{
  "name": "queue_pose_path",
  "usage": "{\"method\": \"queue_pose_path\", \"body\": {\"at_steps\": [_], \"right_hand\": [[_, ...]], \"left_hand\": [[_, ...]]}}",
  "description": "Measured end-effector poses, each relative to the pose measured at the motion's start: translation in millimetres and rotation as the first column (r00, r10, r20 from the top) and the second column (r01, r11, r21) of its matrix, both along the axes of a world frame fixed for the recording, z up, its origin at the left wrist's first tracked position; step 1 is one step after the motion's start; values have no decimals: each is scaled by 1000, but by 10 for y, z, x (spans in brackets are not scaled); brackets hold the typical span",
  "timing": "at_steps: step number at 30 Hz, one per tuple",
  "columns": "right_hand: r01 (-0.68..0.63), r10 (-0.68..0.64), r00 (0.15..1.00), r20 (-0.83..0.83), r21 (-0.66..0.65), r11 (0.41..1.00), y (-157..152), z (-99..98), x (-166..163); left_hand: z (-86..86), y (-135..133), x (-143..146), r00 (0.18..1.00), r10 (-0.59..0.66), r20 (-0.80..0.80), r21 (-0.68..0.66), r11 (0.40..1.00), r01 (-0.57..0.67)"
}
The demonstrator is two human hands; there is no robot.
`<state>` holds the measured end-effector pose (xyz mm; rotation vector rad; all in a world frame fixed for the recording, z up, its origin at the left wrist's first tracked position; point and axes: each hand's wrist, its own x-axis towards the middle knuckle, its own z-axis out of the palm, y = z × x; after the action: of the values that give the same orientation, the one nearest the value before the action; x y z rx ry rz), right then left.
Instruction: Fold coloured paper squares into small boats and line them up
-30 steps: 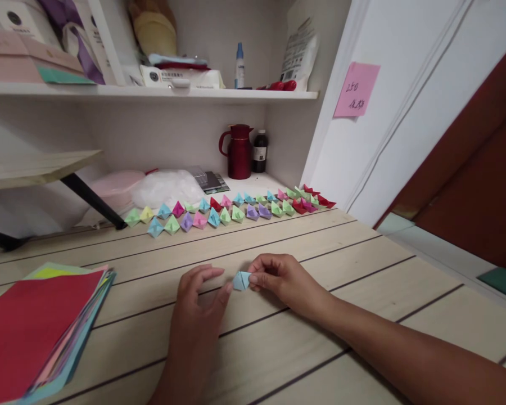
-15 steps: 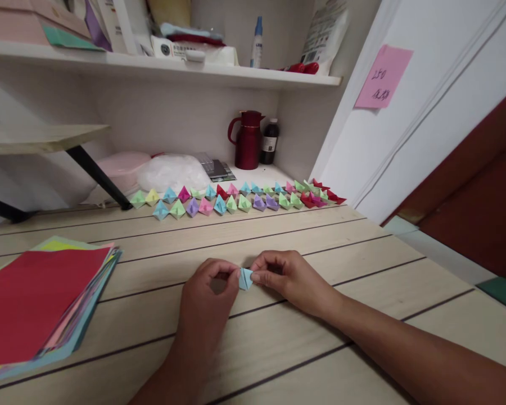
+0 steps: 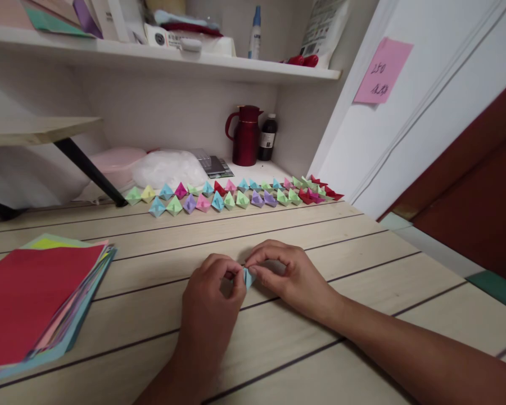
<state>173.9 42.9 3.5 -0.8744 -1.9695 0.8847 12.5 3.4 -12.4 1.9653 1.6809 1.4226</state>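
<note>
A small light-blue folded paper piece (image 3: 248, 277) is pinched between both hands just above the wooden table (image 3: 320, 236). My left hand (image 3: 213, 298) grips its left side with thumb and fingers curled. My right hand (image 3: 284, 273) grips its right side from above. Most of the piece is hidden by my fingertips. Beyond the hands, two rows of several finished folded paper shapes (image 3: 231, 196) in green, blue, pink, purple and red lie along the table's far edge.
A stack of coloured paper sheets (image 3: 37, 301), red on top, lies at the left. Behind are a dark red jug (image 3: 245, 135), a dark bottle (image 3: 268, 138), a white plastic bag (image 3: 166, 169) and a pink sticky note (image 3: 382, 70) on the wall.
My left hand has closed in from open fingers beside the blue piece to pinching it. Both hands now press closer together, hiding more of the piece. The view tilted down slightly.
</note>
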Motion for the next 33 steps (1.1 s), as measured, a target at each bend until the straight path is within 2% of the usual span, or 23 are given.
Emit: {"method": "queue_pose_path", "body": {"at_steps": [20,26,30,33], "right_hand": [[68,-79,995,53,188,980,-7,13,-47],[102,-127,989,75,278,955,-20,6,-60],[136,-157,986,52,292,947,-5,15,-44],[167,-184,982,32,291,942,27,29,-26]], "left_hand": [[2,-19,38,997,-69,-43,118,990,74],[-6,-23,25,996,-1,-84,95,995,9],[18,0,-15,1000,25,-13,82,996,-24],[33,27,-48,994,66,84,17,998,-67]]}}
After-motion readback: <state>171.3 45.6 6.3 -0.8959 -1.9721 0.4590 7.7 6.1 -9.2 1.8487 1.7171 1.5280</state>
